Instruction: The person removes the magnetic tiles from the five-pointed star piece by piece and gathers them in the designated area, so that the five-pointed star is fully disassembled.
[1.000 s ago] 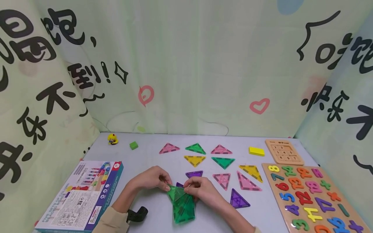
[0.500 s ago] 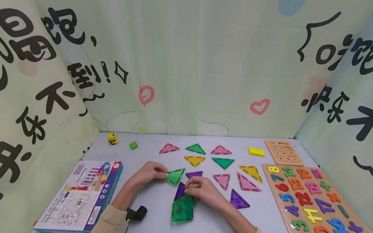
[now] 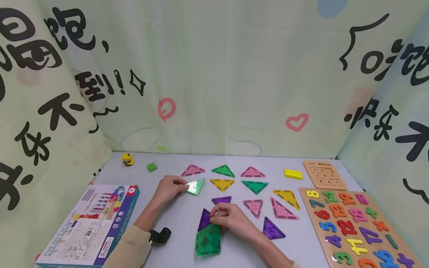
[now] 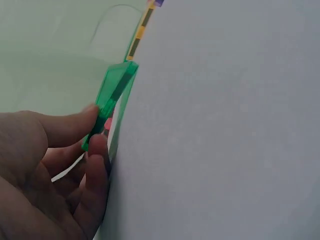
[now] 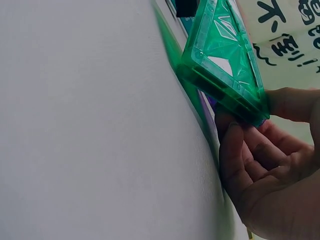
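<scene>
My left hand (image 3: pixel 171 188) pinches a green translucent triangle tile (image 3: pixel 196 187) by its corner, above the table's left-middle. Thumb and fingertips grip the tile's edge in the left wrist view. My right hand (image 3: pixel 231 219) pinches a green translucent square tile (image 3: pixel 208 240) by its upper right corner, tilted up. From the right wrist view the green square looks thick, with the thumb on its face side and fingers curled beneath. A purple triangle tile (image 3: pixel 203 219) shows just beyond the square's far edge, partly hidden by it. Another purple triangle (image 3: pixel 273 229) lies right of my right hand.
Behind my hands lie several pink, green, yellow and purple triangle tiles (image 3: pixel 255 187). A printed box (image 3: pixel 90 223) stands at left; a wooden number board (image 3: pixel 365 230) and smaller board (image 3: pixel 325 175) are at right. A yellow block (image 3: pixel 293 174), green cube (image 3: pixel 152 167) and toy duck (image 3: pixel 127 159) sit farther back.
My left hand has pulled the green triangle away from the green square, moving it up and left. The purple triangle beyond the square is now more exposed. My right hand keeps its hold.
</scene>
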{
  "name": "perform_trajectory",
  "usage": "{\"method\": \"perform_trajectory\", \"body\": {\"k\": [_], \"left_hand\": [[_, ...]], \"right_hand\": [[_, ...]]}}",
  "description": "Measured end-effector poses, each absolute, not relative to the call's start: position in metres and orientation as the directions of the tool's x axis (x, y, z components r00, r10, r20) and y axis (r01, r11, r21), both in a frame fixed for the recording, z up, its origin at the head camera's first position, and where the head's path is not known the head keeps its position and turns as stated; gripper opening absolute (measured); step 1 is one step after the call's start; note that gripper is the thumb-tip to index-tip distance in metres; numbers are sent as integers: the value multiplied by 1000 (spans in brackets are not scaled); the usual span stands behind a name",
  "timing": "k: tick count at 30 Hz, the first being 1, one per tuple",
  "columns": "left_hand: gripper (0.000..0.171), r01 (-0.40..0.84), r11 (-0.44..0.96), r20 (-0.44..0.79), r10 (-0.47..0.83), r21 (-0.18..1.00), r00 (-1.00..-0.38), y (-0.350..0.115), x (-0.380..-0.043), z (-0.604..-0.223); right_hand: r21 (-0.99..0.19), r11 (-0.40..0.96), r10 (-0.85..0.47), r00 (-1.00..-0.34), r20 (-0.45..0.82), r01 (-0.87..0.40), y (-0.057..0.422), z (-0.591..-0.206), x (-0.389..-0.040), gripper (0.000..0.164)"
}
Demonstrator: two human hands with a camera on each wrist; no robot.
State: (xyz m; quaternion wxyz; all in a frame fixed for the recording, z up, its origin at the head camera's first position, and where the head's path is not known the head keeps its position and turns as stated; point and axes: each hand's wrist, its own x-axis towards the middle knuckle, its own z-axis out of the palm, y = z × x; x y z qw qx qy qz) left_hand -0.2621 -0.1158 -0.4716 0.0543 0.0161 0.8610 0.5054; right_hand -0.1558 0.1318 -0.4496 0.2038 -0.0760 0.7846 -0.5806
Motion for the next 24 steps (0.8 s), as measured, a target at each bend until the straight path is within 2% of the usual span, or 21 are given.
{"method": "perform_trajectory", "body": {"k": [7,13,17,20,24], "left_hand": [[16,39,674,38,16,738,-999,-107,-270,-471],[28,31,675,47,-5,738,-999,-109,-262,-467],[37,-3,650,7,-13,760,-1000,-111,-249,-465],[31,7,637,-47,67,771,-997,-110,-237,-460],[20,90,608,-128,305,788,-944,-105,-224,-453]], "right_hand": [[-946,303,-345,-913,-219,112,131,-447,-153,22],[-948,301,-351,-912,-213,106,130,-448,-153,22],[-948,297,-349,-911,-220,115,130,-450,-154,24],[-947,300,-343,-913,-222,118,131,-451,-155,23],[-947,301,-352,-911,-217,109,132,-451,-155,23]]}}
